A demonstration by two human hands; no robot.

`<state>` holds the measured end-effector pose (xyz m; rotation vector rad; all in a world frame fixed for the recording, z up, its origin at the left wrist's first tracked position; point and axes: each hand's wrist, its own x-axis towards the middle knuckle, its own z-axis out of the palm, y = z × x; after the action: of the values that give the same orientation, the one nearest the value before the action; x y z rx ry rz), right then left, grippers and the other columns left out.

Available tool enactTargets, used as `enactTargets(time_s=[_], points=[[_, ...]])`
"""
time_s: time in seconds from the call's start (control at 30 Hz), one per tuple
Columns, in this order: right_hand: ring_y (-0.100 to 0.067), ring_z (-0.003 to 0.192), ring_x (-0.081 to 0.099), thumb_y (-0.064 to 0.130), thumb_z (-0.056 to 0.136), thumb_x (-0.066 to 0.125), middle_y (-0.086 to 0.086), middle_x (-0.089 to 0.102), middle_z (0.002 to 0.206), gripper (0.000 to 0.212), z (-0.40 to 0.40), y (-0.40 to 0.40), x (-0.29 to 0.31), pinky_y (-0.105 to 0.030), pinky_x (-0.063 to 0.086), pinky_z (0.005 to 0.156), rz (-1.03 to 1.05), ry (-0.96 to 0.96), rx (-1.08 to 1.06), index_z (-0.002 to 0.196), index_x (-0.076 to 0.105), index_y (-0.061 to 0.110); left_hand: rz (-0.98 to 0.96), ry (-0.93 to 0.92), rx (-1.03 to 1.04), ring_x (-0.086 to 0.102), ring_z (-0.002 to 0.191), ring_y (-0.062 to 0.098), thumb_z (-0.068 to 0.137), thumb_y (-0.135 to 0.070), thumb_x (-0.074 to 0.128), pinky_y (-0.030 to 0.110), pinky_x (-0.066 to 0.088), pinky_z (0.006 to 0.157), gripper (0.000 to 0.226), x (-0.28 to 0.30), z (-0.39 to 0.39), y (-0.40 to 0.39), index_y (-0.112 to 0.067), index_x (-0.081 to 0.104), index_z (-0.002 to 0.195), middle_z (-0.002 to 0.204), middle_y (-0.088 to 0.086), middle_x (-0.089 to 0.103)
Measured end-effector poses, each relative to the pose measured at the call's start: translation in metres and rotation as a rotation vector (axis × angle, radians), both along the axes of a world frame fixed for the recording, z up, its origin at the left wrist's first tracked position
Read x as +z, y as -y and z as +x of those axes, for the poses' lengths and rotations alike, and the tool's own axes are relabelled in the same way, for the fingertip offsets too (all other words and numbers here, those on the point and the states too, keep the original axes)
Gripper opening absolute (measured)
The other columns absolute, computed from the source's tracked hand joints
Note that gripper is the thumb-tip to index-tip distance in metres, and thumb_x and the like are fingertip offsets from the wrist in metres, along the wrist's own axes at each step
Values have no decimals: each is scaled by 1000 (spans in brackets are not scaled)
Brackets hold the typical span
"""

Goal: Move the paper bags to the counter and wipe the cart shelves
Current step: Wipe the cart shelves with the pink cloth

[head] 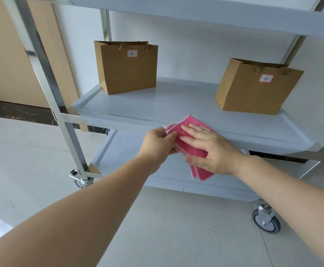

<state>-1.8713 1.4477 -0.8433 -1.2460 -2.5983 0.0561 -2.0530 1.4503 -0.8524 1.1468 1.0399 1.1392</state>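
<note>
Two brown paper bags stand on the grey middle shelf (pixel 176 105) of the cart: bag "4" (pixel 127 68) at the back left, bag "6" (pixel 255 87) at the right. In front of that shelf's front edge I hold a folded pink cloth (pixel 191 145) between both hands. My left hand (pixel 157 145) pinches its left edge. Over the cloth lies my right hand (pixel 211 149), fingers straight and flat on top. The lower shelf (pixel 122 151) shows beneath my hands.
A top shelf (pixel 195 12) overhangs the bags. Steel posts (pixel 47 74) frame the cart's left and right sides. Caster wheels (pixel 267 222) sit on the pale tiled floor. A wall stands right behind the cart, with a tan panel at far left.
</note>
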Motion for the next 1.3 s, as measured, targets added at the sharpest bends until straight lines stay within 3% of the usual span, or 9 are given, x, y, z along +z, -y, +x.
enactTargets(time_s=[0.1,0.2,0.33,0.53,0.7,0.9,1.03,1.17,1.3], points=[[-19,139,33,48,90,50,-6,37,150,58,-10,-2,10,-31,23,114,91,-267,-132,137,49,15,148,-131,-7,63,72,17,94,0,47,38,58,79,22,2,-16,2,-12,60,83,73,5,62],[-23,133,42,13,84,66,-8,46,143,57,-29,-11,12,-28,31,109,39,-304,-218,137,46,11,261,-279,-22,61,78,21,86,-10,54,51,53,85,20,-3,-41,8,-28,63,82,77,2,64],[-22,82,57,-5,74,58,-8,64,91,26,-68,-5,-3,-26,41,74,281,-319,-44,97,63,5,287,-431,21,57,70,17,88,-9,51,48,51,79,24,-17,-81,17,-30,62,83,72,-2,63],[-18,67,48,-2,80,53,-6,56,80,11,-120,-3,-51,-26,41,62,122,-249,94,84,57,8,204,-641,88,44,48,-3,91,-12,56,7,33,51,13,-57,-146,20,-15,65,101,64,-12,51],[-30,73,62,4,83,51,-12,62,88,18,-152,-22,-86,-35,49,68,-18,-135,76,89,68,4,140,-746,90,49,74,12,92,-11,51,2,34,56,24,-86,-172,7,-15,63,112,82,-6,57],[-33,78,62,-5,81,47,-17,61,91,26,-167,-53,-111,-40,53,71,-89,-59,6,94,69,1,77,-787,93,54,86,19,91,-9,47,23,36,68,33,-112,-177,-23,-17,56,122,107,6,64],[-33,103,57,-10,83,48,-16,58,110,32,-183,-117,-125,-33,45,88,-70,30,-76,105,67,2,6,-731,182,60,89,26,89,-11,47,36,50,70,46,-133,-176,-55,-18,37,134,112,7,61],[-33,132,34,6,90,47,-14,35,145,31,-202,-132,-159,-38,36,105,-128,136,-243,118,60,8,12,-1108,122,49,115,29,92,-11,44,37,41,77,48,-166,-185,-56,-16,33,138,135,5,47],[-29,141,24,33,100,34,-12,24,154,48,-215,-98,-200,-38,23,114,-324,166,-306,144,35,14,227,-1318,49,44,120,21,90,-7,41,30,35,90,28,-203,-195,-54,-14,52,115,123,-1,53]])
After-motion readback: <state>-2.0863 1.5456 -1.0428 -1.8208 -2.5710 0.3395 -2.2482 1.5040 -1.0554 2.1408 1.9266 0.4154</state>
